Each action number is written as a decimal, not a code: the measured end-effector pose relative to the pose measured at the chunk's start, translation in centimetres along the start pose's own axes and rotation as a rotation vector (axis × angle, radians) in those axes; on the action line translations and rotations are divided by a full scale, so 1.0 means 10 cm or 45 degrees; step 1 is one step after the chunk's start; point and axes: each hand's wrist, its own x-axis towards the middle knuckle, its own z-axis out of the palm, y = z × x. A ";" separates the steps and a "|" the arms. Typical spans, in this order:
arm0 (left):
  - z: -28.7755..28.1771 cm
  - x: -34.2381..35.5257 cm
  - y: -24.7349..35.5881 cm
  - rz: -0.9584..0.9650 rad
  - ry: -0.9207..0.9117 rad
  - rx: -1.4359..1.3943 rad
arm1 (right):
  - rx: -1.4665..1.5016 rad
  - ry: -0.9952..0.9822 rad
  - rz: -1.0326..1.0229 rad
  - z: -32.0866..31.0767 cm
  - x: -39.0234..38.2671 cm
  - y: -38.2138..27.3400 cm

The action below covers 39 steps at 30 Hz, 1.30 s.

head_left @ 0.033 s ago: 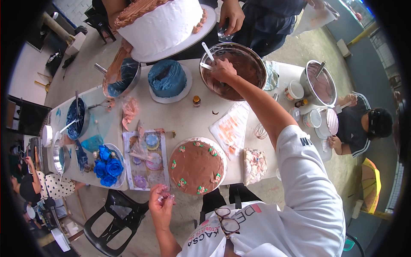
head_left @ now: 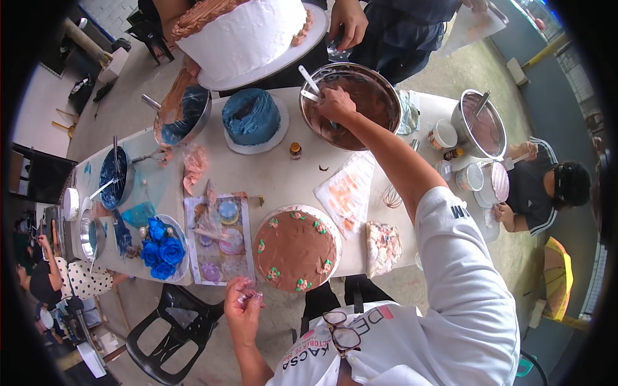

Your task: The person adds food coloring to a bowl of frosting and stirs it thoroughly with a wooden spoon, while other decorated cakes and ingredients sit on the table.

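One steel bowl (head_left: pixel 394 87) of brown frosting (head_left: pixel 372 106) sits across the table (head_left: pixel 273 177), right hand (head_left: pixel 337 105) reaching in, finger grip too hidden to call, while the smeared left hand (head_left: pixel 243 303), half-curled, contents unclear, hangs near the brown-topped cake (head_left: pixel 297 252), likely sparing its flowers (head_left: pixel 273 274).

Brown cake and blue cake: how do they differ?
The brown cake bears small flowers around its top; the blue cake, none. The brown cake's top looks smoother; the blue cake's, roughly swirled. The brown cake sits nearer the left hand than the blue cake. Both are round and frosted.
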 end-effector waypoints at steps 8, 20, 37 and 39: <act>0.05 -0.12 0.02 -0.001 0.014 0.012 | 0.139 0.126 -0.238 -0.39 -0.12 0.27; 0.41 -0.04 0.30 0.171 -0.174 -0.046 | 0.770 0.401 -0.232 -1.74 -1.20 0.49; 2.63 0.86 0.71 0.184 -0.827 -0.286 | 2.558 0.868 -0.126 -1.16 -2.04 0.94; 2.91 0.99 0.76 0.089 -0.837 -0.368 | 2.638 0.845 -0.106 -1.07 -2.07 0.73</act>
